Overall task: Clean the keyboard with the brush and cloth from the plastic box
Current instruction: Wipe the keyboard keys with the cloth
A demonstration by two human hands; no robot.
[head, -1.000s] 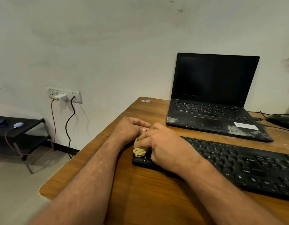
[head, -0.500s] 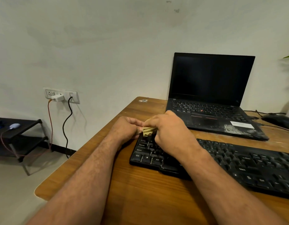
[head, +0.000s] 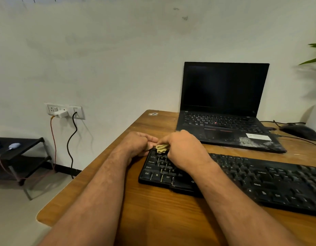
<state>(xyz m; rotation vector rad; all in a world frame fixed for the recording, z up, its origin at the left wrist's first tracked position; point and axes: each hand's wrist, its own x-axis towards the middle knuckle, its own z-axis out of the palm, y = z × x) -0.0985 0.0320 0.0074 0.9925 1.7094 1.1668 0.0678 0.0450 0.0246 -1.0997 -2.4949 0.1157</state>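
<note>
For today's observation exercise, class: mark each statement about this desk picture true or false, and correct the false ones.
1. The right hand holds a bunched yellowish cloth at the keyboard's far left corner. True.
2. The laptop screen is lit. False: it is dark.
3. The left hand rests on the laptop. False: it sits at the keyboard's left end, fingers curled.
4. A white charger is plugged into the wall socket. True.
5. The laptop's palm rest is spotless. False: pale dust marks it near the sticker.
</note>
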